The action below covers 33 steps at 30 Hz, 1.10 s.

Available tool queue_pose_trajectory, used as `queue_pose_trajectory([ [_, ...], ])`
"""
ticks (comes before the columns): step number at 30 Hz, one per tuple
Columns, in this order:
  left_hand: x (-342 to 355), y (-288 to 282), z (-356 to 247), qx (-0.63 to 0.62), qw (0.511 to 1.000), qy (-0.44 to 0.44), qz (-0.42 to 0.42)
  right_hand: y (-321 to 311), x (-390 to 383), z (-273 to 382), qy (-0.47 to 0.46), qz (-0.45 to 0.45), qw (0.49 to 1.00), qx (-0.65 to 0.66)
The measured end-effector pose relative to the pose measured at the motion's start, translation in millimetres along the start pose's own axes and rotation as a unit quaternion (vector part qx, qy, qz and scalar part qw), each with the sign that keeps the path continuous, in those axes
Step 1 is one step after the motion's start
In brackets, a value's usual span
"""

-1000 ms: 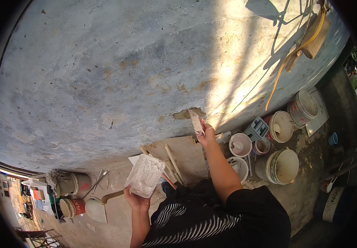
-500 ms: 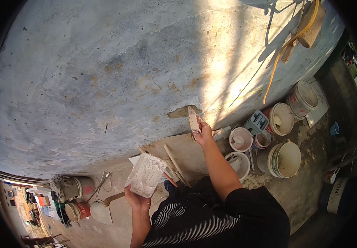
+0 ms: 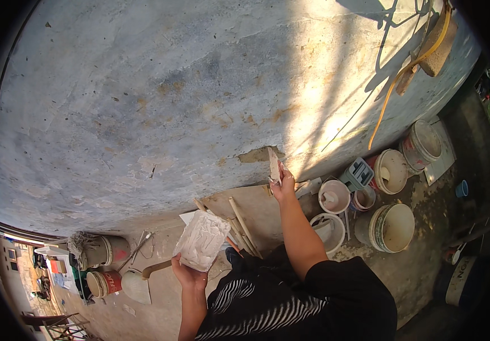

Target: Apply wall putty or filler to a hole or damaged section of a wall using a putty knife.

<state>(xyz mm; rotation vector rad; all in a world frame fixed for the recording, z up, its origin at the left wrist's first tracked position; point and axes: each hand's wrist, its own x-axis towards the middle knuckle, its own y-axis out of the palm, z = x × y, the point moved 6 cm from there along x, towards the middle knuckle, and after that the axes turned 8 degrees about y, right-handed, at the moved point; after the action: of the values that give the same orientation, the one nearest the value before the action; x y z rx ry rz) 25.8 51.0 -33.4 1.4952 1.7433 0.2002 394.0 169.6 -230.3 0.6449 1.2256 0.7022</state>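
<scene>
turned slightly more edge-on since half a second ago, the scraper [image 3: 274, 162] now points up at the bare patch [image 3: 253, 155] in the grey wall [image 3: 142, 96], right of the patch's middle; whether it touches there is hard to tell from this angle. the right hand [image 3: 284, 186] is closed around its lower end. the left hand [image 3: 190, 274] holds a paste-covered board [image 3: 201, 241] by its near edge, lower and well apart from the scraper. buckets [image 3: 367, 227] stand on the floor to the right.
</scene>
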Motion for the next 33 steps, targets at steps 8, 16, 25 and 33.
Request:
queue_pose_trajectory([
  [8, 0.4, 3.9, 1.4, 0.010, 1.000, -0.001, 0.011, -49.5, -0.6, 8.9, -0.009, 0.013, 0.999, 0.040],
  [16, 0.1, 2.1, 2.5, 0.009, 1.000, 0.000, 0.005, -8.4, 7.4, 0.8, -0.015, -0.026, 1.000, 0.002],
  [25, -10.3, 6.3, -7.1, -0.006, 0.999, 0.023, 0.029, -79.8, 6.0, -8.1, -0.010, -0.137, 0.990, 0.044],
  [33, -1.1, 8.0, 8.3, 0.022, 0.999, -0.004, 0.040, -24.7, 1.2, 26.9, -0.018, -0.008, 1.000, -0.010],
])
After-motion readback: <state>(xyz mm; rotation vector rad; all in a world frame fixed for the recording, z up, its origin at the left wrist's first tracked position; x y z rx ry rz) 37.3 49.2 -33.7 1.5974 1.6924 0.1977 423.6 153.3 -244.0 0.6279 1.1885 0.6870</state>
